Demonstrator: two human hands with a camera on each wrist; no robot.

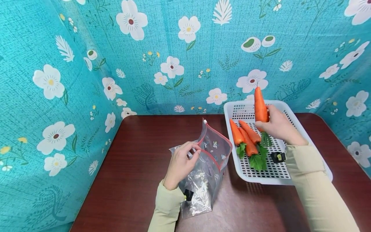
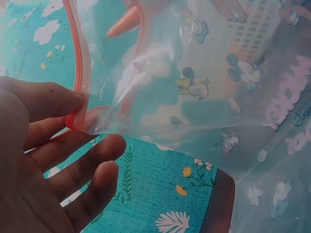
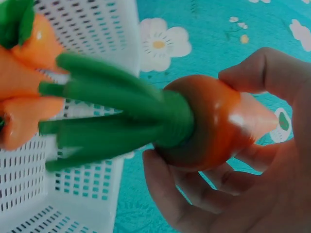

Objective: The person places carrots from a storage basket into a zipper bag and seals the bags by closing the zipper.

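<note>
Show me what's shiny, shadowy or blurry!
Head view: glare on the clear plastic red-zipped bag, soft shadow by the white plastic basket; left wrist view: things behind the bag hazy; right wrist view: shine on the tapered orange carrot, its long green stalks blurred.

In the head view you're wearing long, pale beige-green sleeves; left sleeve (image 1: 164, 219) just past 6 o'clock, right sleeve (image 1: 324, 195) at 4 o'clock; cloth looks creased, a bit loose; left cuff (image 1: 169, 199) and right cuff (image 1: 304, 159) are wide bands; small black unit (image 1: 189, 194) at the left one's 3 o'clock, second black unit (image 1: 274, 157) at the right one's 9 o'clock, each with a yellow-green spot; your left hand (image 1: 181, 162) and right hand (image 1: 280, 126) are bare.
</note>
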